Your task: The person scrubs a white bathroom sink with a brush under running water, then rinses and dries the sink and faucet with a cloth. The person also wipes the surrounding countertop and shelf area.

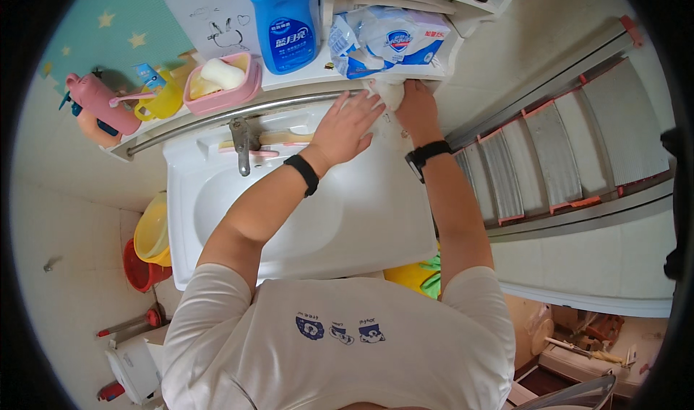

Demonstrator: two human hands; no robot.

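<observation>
Below the shelf's right part hangs a whitish cloth [391, 93] near the metal towel bar [217, 116]. My right hand [420, 109] is at the cloth's right edge, its fingers partly hidden under the shelf, so its grip cannot be made out. Palm down, with fingers spread, my left hand [347, 128] reaches over the back of the white washbasin [379, 209], its fingertips by the cloth and the bar. Left of that hand stands the metal faucet [242, 142], with a wooden-handled brush [282, 137] lying behind it.
On the white shelf [295, 78] stand a blue liquid bottle [286, 30], an opened Safeguard soap pack [393, 41], a pink soap dish [227, 98] holding soap, and a yellow cup [168, 98]. A metal-framed rack or door [553, 155] is at the right. Yellow [154, 231] and red [141, 269] basins sit left of the washbasin.
</observation>
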